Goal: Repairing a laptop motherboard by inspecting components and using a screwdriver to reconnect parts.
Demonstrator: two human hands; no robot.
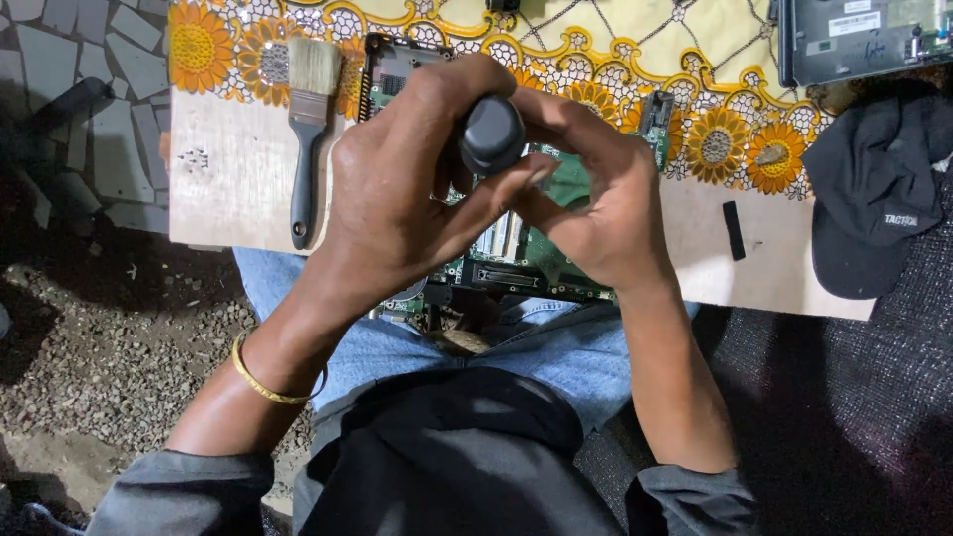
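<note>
My left hand (397,179) and my right hand (596,189) are both wrapped around a dark, round-ended tool handle (492,134) that stands upright over a green circuit board (516,263). The board lies on the near edge of a wooden table (228,169) and partly over my lap. My hands hide the tool's tip and most of the board. A gold bangle (260,382) circles my left wrist.
A flat paintbrush (310,129) with a black handle lies to the left on the table. A yellow cloth with sunflowers (596,40) covers the far part. A black cap (874,189) sits at the right, a dark device casing (854,40) behind it, and a small black strip (734,229) nearby.
</note>
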